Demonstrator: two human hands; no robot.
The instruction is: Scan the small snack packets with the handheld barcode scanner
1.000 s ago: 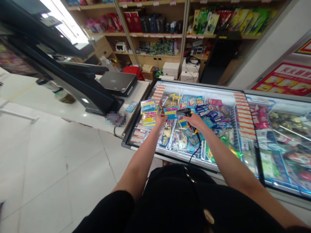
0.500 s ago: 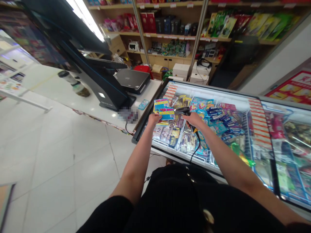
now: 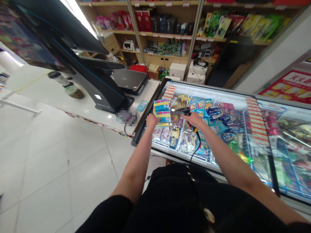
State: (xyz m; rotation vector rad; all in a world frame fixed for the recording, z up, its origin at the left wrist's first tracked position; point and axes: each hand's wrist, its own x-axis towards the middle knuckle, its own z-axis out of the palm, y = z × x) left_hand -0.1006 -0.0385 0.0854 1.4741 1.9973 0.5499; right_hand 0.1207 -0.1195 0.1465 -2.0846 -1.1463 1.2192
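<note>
My left hand [image 3: 152, 121] is closed at the left edge of a blue, yellow and pink snack packet [image 3: 163, 115]. Another packet of the same colours [image 3: 161, 104] lies just behind it, partly overlapped. In my right hand [image 3: 194, 120] is a black barcode scanner [image 3: 182, 110], my fingers wrapped round its handle. Its head points left towards the packets, and its black cable [image 3: 198, 145] hangs down over the freezer's front. Both hands are above the glass top of a chest freezer [image 3: 157, 146].
Wrapped ice creams [image 3: 216, 119] fill the freezer's wire compartments. To the left stands a counter [image 3: 97, 117] with a black monitor stand [image 3: 97, 87], a closed dark device [image 3: 130, 79], a light blue card-like item [image 3: 142, 105] and a jar [image 3: 74, 92]. Stocked shelves [image 3: 167, 36] line the back.
My left hand and the front packet have moved a little left, away from the scanner's head. My right hand keeps its hold on the scanner, nearly unmoved. The view has shifted slightly.
</note>
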